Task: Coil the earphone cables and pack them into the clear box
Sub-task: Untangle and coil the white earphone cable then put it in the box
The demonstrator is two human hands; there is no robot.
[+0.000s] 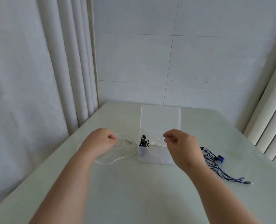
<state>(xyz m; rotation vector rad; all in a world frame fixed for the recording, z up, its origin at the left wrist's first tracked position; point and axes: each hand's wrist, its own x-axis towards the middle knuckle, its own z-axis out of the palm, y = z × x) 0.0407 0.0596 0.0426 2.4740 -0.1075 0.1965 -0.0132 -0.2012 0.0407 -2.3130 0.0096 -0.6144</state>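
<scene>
The white earphone cable (118, 160) lies loose on the worktop (134, 191) just left of the clear box (156, 156), with one slack loop trailing toward you. Your left hand (100, 143) pinches it left of the box. Your right hand (181, 143), fingers curled, pinches a thin white strand (161, 143) just above the box's open top. Inside the box sit black earphones (143, 141) and some bundled white cable, so part of the packing looks done. This white cable is not yet coiled, and the blue earphone cable (214, 164) right of the box lies untouched. The lid (160, 118) stands upright behind the box and a curtain (37, 78) hangs well left of it. The worktop in front of the box should give you room.
</scene>
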